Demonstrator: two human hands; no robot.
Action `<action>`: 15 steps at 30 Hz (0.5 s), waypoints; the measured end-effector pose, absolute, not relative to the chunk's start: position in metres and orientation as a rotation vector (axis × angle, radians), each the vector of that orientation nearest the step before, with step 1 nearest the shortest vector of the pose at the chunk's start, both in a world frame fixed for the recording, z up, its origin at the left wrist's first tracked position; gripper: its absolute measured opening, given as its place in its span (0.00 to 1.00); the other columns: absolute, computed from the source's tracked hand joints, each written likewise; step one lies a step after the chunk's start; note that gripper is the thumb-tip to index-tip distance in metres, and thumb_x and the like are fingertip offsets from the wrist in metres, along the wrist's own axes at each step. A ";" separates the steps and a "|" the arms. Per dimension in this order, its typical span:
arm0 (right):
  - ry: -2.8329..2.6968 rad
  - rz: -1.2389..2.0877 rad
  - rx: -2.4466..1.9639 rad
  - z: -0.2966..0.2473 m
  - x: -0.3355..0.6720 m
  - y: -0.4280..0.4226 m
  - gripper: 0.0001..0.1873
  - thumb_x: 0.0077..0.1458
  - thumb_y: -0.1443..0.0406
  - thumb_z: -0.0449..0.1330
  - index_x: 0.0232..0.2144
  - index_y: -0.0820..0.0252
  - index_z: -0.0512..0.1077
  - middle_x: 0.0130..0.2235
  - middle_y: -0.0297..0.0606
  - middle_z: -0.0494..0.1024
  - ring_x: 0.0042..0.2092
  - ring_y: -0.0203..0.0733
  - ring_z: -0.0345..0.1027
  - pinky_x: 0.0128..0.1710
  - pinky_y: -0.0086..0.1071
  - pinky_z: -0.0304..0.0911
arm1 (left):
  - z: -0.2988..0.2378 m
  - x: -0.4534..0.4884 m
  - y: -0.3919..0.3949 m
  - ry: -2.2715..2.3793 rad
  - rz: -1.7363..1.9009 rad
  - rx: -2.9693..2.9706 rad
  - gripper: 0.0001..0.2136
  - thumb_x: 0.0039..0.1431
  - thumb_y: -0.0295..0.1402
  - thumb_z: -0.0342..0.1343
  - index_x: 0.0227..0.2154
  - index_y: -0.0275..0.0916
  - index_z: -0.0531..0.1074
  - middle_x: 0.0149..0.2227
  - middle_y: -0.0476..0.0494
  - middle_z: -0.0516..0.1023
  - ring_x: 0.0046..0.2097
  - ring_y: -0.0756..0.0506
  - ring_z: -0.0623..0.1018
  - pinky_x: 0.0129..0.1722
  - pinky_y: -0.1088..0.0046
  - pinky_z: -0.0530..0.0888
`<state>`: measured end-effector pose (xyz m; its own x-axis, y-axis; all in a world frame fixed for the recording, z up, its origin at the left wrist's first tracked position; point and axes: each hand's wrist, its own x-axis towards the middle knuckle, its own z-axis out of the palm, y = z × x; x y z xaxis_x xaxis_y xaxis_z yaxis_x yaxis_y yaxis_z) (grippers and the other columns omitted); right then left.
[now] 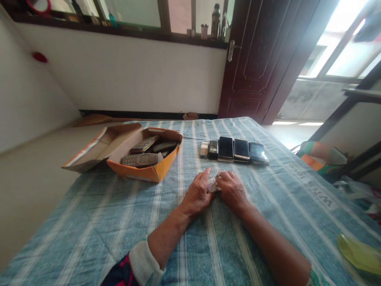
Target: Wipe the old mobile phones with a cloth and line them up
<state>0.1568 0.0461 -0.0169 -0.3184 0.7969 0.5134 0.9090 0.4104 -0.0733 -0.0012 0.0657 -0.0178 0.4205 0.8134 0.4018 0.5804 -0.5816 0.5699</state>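
Note:
My left hand is closed around a small keypad phone, light-coloured with a purplish patch. On the phone's right end, my right hand presses a whitish wad, perhaps a cloth or tissue; the fingers hide most of it. Just beyond my hands lies a row of phones: a small gold keypad phone, a dark keypad phone, a black-screened phone, a gold-edged phone and a dark glossy phone. Some appear stacked on others.
An open orange cardboard box holds several old phones, its lid folded out leftward. A blue striped cloth covers the surface. Something yellow lies near the right edge. Beyond stand a dark red door and a window ledge.

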 end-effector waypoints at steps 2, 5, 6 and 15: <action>-2.218 -0.284 -1.465 -0.015 0.160 0.044 0.10 0.57 0.74 0.56 0.26 0.61 0.72 0.34 0.41 0.72 0.38 0.43 0.60 0.37 0.34 0.56 | -0.018 -0.001 0.066 1.209 0.942 2.338 0.34 0.48 0.24 0.57 0.60 0.36 0.54 0.50 0.37 0.70 0.53 0.39 0.71 0.52 0.58 0.72; -2.244 -0.270 -1.463 -0.013 0.163 0.036 0.11 0.57 0.74 0.55 0.26 0.60 0.72 0.34 0.40 0.72 0.39 0.43 0.60 0.37 0.33 0.56 | -0.019 -0.002 0.066 1.223 0.939 2.339 0.34 0.48 0.23 0.57 0.59 0.37 0.55 0.49 0.38 0.71 0.53 0.39 0.71 0.51 0.59 0.72; -2.245 -0.279 -1.463 -0.013 0.164 0.035 0.10 0.58 0.74 0.55 0.26 0.60 0.72 0.34 0.40 0.72 0.39 0.43 0.61 0.38 0.34 0.56 | -0.019 -0.002 0.066 1.223 0.936 2.344 0.33 0.48 0.24 0.57 0.59 0.37 0.56 0.49 0.38 0.71 0.53 0.39 0.71 0.51 0.59 0.72; -2.195 -0.358 -1.623 -0.010 0.162 0.049 0.08 0.59 0.71 0.56 0.30 0.61 0.74 0.36 0.40 0.74 0.40 0.45 0.61 0.39 0.36 0.53 | -0.014 -0.004 0.065 1.253 0.882 2.340 0.32 0.46 0.23 0.58 0.57 0.35 0.58 0.50 0.35 0.71 0.53 0.39 0.72 0.52 0.58 0.72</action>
